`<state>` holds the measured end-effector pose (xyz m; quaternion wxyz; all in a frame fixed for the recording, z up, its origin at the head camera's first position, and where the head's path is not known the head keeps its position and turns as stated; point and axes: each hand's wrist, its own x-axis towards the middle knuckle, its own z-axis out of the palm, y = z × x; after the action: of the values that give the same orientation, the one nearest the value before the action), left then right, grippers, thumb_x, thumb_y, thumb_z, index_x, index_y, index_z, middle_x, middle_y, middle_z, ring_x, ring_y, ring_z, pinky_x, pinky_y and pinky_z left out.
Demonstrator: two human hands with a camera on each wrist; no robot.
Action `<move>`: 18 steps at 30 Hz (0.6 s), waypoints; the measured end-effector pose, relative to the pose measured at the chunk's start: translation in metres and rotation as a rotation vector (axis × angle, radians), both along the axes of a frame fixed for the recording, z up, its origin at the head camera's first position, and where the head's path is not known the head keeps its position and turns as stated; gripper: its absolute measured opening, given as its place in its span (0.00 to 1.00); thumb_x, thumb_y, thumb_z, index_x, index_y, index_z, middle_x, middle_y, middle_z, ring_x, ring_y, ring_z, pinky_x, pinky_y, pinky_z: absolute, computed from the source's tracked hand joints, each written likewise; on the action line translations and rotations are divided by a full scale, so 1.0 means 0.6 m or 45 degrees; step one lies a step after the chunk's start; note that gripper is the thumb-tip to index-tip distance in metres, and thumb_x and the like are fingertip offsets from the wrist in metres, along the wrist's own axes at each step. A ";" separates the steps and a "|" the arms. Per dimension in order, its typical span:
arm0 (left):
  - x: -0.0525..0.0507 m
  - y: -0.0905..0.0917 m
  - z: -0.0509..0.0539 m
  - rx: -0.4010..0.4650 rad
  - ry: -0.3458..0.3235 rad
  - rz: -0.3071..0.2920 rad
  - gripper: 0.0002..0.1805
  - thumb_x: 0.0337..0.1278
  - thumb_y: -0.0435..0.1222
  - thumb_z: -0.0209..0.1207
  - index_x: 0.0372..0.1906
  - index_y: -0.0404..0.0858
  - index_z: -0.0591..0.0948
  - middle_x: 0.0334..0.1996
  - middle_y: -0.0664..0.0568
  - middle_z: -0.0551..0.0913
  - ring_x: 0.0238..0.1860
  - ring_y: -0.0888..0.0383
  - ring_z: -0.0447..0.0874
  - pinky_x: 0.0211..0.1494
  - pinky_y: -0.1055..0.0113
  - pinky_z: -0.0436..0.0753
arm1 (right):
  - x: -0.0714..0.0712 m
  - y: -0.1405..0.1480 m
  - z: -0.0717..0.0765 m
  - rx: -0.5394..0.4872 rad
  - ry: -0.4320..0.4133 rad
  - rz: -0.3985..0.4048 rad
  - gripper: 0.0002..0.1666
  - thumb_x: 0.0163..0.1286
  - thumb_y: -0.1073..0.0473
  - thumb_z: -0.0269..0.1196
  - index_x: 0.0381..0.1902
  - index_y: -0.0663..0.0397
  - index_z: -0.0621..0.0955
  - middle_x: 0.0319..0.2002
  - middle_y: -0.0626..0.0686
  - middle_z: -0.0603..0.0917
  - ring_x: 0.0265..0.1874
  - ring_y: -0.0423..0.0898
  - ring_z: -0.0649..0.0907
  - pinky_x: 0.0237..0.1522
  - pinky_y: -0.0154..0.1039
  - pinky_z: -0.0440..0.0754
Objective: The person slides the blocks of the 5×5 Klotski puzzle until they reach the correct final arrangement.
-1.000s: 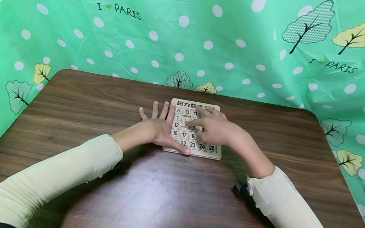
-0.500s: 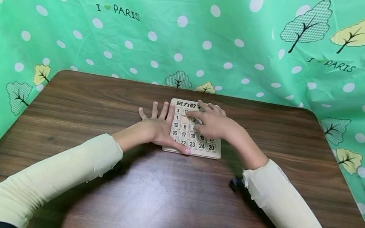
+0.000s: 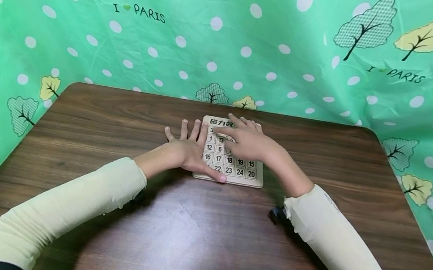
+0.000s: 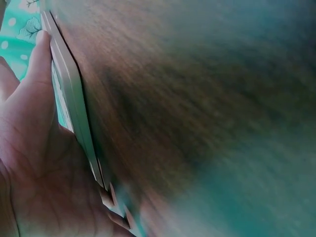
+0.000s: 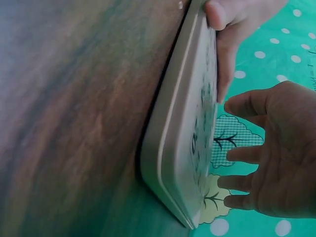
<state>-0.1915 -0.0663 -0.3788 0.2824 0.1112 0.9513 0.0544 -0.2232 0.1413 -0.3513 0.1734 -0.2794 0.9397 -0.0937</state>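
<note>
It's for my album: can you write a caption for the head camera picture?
Left hand rests against a number sliding puzzle, right hand over its numbered tiles.

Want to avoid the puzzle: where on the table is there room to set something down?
The table is barest at its near middle, between the left sleeve and right sleeve. Other bare patches: left of the left hand, right of the right hand, out to the side edges. Crowded: the puzzle, left hand along its edge, right hand over it.

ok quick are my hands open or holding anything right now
Left hand: open, touching the number slide puzzle.
Right hand: open, fingers over its tiles.
</note>
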 end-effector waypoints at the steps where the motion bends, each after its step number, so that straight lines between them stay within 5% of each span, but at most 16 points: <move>1: 0.000 0.000 0.000 0.000 -0.004 0.002 0.96 0.38 0.92 0.62 0.89 0.44 0.17 0.91 0.42 0.15 0.91 0.30 0.13 0.82 0.11 0.33 | -0.002 -0.002 0.000 0.007 -0.010 -0.004 0.33 0.89 0.48 0.52 0.87 0.28 0.72 0.94 0.64 0.47 0.90 0.79 0.49 0.86 0.85 0.44; 12: -0.002 0.003 0.004 -0.007 -0.029 0.016 0.98 0.33 0.94 0.60 0.88 0.45 0.15 0.91 0.44 0.14 0.91 0.32 0.13 0.82 0.11 0.31 | 0.002 0.012 0.017 0.065 -0.012 -0.073 0.30 0.89 0.48 0.49 0.83 0.35 0.78 0.94 0.64 0.49 0.91 0.77 0.47 0.89 0.79 0.42; 18: -0.005 0.001 -0.002 -0.015 -0.034 0.010 0.98 0.31 0.95 0.59 0.88 0.45 0.15 0.91 0.43 0.15 0.91 0.31 0.13 0.82 0.10 0.31 | 0.017 0.003 0.014 0.044 -0.047 0.033 0.31 0.90 0.48 0.51 0.85 0.32 0.76 0.94 0.64 0.49 0.91 0.78 0.48 0.89 0.81 0.41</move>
<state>-0.1943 -0.0658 -0.3798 0.2955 0.1051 0.9482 0.0513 -0.2133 0.1433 -0.3428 0.1968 -0.2868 0.9341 -0.0804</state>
